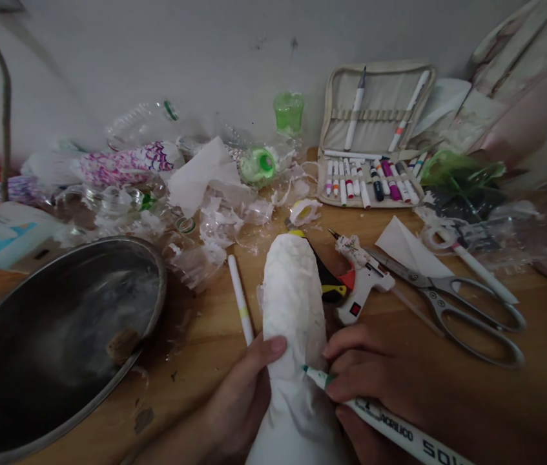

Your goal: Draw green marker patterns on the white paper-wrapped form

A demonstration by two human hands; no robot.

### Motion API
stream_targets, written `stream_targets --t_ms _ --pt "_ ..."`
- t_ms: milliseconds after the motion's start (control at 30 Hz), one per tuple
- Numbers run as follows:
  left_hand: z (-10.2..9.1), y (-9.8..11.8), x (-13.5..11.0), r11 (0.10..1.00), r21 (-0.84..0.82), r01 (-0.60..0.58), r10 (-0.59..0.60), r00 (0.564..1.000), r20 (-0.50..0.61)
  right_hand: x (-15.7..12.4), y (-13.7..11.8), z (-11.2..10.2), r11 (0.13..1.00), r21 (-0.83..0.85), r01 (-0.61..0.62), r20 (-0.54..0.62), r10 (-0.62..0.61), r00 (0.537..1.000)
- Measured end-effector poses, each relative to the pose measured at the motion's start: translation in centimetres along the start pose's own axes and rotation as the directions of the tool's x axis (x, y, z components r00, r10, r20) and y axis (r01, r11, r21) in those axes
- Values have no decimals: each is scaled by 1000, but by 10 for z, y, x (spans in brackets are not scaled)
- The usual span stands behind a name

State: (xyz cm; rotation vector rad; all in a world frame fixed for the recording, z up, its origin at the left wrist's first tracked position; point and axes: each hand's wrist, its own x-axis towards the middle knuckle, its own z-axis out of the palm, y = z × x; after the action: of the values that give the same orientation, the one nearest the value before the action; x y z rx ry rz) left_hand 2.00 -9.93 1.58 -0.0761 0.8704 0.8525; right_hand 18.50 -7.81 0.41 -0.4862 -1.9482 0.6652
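A white, paper-covered form, rounded at its far end and narrowing near the middle, points away from me above the table. My left hand is closed around its left side, the thumb pressed on top. In my right hand is a white acrylic marker with a green tip. That tip meets the form's surface, or hovers just over it, close to the narrow part. Some fingers of my right hand rest against the form's right side. Left of the form lies a white marker with a yellow band.
A dark metal basin stands at left. Scissors, a glue gun and a yellow-black tool lie right of centre. Behind are an open marker case, plastic bottle scraps and a painted fish-like form.
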Motion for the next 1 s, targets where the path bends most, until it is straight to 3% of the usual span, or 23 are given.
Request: stream_targets --t_ms 67,200,267,400,600,800,1000 --pt "-3 1 1 999 -7 44 -43 999 27 2 -1 0 1000 17 0 -16 0 1000" --pt "-17 0 4 993 -19 113 -108 977 182 9 -9 -5 972 62 -227 -120 233 965" --pt "-23 -1 5 993 -19 116 -108 966 234 10 -12 -10 954 82 -289 -72 295 953" --pt "-28 0 6 993 -22 118 -111 970 217 9 -13 -13 925 137 -354 -44 362 931" --pt "-17 2 2 993 -12 113 -108 969 223 12 -13 -8 957 93 -276 -110 285 952" --pt "4 9 0 997 12 -76 72 979 192 14 -11 -10 978 -7 -210 -127 208 970" --pt "3 7 2 999 4 -55 52 971 232 7 -10 1 990 -73 -121 -99 114 989"
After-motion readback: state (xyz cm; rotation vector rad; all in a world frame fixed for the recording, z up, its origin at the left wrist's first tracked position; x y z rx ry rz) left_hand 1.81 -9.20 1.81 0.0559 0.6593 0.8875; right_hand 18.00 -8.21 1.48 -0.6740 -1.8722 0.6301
